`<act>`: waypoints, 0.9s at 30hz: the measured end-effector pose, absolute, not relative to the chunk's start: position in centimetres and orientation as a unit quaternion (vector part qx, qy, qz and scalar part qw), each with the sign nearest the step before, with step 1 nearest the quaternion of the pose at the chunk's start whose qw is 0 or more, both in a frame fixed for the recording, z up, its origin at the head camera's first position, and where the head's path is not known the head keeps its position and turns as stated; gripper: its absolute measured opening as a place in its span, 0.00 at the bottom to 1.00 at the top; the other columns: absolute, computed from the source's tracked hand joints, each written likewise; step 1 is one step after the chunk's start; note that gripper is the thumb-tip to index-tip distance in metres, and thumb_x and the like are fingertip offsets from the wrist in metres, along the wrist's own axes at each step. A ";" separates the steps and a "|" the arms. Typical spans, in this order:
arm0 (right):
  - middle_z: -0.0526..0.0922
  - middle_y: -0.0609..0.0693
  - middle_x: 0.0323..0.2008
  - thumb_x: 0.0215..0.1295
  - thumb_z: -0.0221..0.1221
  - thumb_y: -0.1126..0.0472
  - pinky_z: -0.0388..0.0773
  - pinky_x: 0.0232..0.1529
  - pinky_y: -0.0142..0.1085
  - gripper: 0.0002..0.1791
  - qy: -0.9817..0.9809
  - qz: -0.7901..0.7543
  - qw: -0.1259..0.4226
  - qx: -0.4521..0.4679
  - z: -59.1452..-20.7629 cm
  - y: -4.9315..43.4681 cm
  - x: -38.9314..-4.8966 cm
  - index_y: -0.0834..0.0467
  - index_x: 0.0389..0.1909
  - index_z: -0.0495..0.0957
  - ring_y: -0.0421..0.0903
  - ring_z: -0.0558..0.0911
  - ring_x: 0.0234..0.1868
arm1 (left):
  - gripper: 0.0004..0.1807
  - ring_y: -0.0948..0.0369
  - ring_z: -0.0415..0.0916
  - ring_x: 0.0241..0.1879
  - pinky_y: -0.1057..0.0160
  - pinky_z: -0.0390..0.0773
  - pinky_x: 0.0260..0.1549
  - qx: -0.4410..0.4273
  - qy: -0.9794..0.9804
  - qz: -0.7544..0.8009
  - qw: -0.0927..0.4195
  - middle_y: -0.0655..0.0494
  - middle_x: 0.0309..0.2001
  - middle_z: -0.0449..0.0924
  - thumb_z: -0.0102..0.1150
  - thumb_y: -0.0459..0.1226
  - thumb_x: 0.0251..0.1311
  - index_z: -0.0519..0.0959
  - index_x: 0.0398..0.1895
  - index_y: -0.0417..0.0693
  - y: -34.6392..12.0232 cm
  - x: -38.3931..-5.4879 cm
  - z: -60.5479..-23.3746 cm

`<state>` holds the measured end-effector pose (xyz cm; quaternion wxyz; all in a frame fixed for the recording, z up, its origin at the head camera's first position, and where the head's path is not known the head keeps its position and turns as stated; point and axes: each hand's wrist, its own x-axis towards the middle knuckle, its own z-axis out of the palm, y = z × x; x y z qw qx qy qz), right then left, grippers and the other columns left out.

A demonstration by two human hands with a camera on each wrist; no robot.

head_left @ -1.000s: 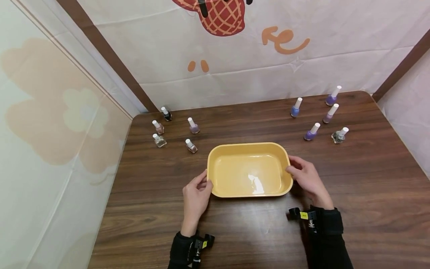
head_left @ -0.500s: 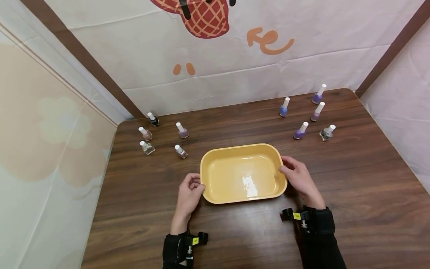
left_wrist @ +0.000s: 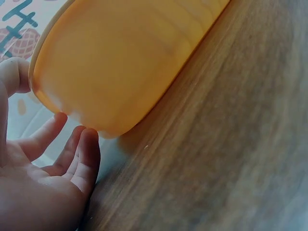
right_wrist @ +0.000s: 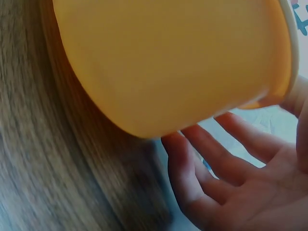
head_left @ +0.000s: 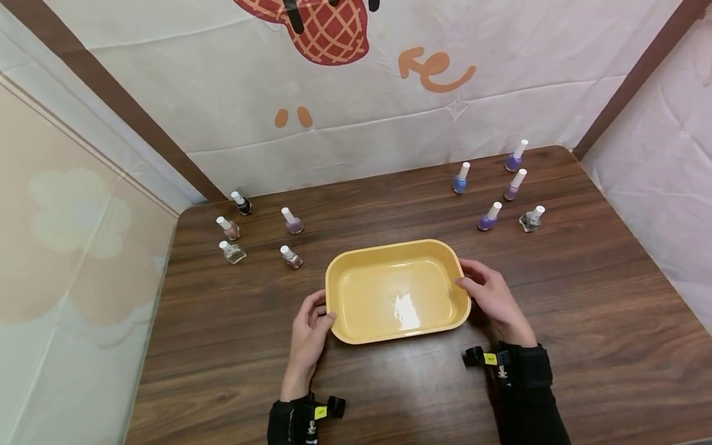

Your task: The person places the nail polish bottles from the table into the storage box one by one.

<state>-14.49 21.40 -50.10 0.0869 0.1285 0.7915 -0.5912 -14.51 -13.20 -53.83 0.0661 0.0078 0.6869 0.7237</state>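
A shallow yellow plastic tray (head_left: 367, 296), rectangular with rounded corners, sits in front of me with nothing inside. My left hand (head_left: 308, 340) holds its left end, thumb at the rim and fingertips against the outer wall, as the left wrist view also shows. At the opposite end my right hand (head_left: 494, 300) grips the tray the same way. In the right wrist view, several fingers (right_wrist: 226, 154) touch the outer wall (right_wrist: 168, 72) from below the rim. The tray's underside is hidden, so I cannot tell whether it rests fully on the wooden table (head_left: 400, 389).
Several small nail polish bottles with white caps stand beyond the tray. A left group includes a mauve bottle (head_left: 293, 224) and a black one (head_left: 243, 205). The right group includes a blue bottle (head_left: 460, 183) and a dark glittery one (head_left: 531, 220). A printed cloth (head_left: 356, 142) hangs behind the table.
The head view has turned, so the scene shifts left and tilts slightly. Against the bottles, the tray sits a little farther right. Both hands keep their hold on it.
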 end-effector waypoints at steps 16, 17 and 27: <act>0.83 0.36 0.30 0.64 0.61 0.57 0.78 0.30 0.27 0.13 0.712 -0.640 -0.112 0.267 -49.6 22.5 -16.8 0.61 0.45 0.79 0.37 0.82 0.32 | 0.26 0.65 0.76 0.42 0.73 0.77 0.37 0.021 0.673 0.736 0.072 0.37 0.57 0.69 0.55 0.26 0.60 0.66 0.64 0.35 -13.7 -14.5 -53.8; 0.83 0.37 0.28 0.64 0.61 0.59 0.78 0.29 0.27 0.10 0.708 -0.637 -0.131 0.275 -49.6 22.6 -17.2 0.60 0.43 0.79 0.37 0.82 0.31 | 0.27 0.66 0.76 0.42 0.73 0.77 0.38 0.022 0.672 0.737 0.072 0.37 0.57 0.69 0.55 0.26 0.60 0.65 0.64 0.34 -13.6 -14.5 -53.8; 0.78 0.39 0.36 0.63 0.61 0.56 0.70 0.34 0.24 0.18 0.752 -0.539 -0.209 0.317 -50.0 24.2 -20.4 0.62 0.50 0.78 0.32 0.74 0.34 | 0.27 0.65 0.77 0.40 0.72 0.77 0.38 0.027 0.662 0.745 0.079 0.37 0.56 0.69 0.55 0.26 0.60 0.65 0.64 0.35 -13.7 -14.6 -54.0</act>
